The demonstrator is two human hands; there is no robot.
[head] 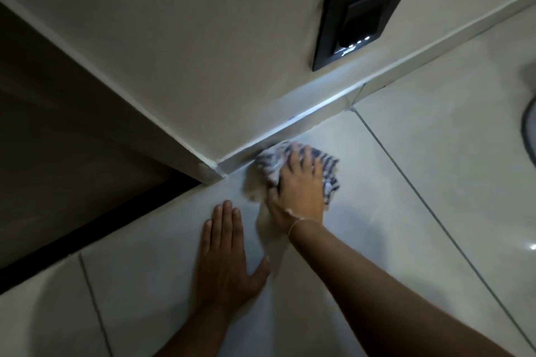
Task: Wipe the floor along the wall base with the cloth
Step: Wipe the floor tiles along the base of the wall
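Note:
A blue-and-white striped cloth [269,164] lies bunched on the pale tiled floor [406,211], right against the skirting [304,117] at the wall's foot, close to the wall's outer corner [213,168]. My right hand [298,191] presses flat on top of the cloth, fingers spread toward the wall; the cloth looks motion-blurred. My left hand [224,252] rests flat on the floor tile just to the left and nearer to me, fingers together, holding nothing.
A black wall plate with small white lights [368,9] is set low in the wall above the skirting. A dark opening [58,139] lies left of the corner, edged by a black floor strip. A dark curved object [529,133] shows at the right edge.

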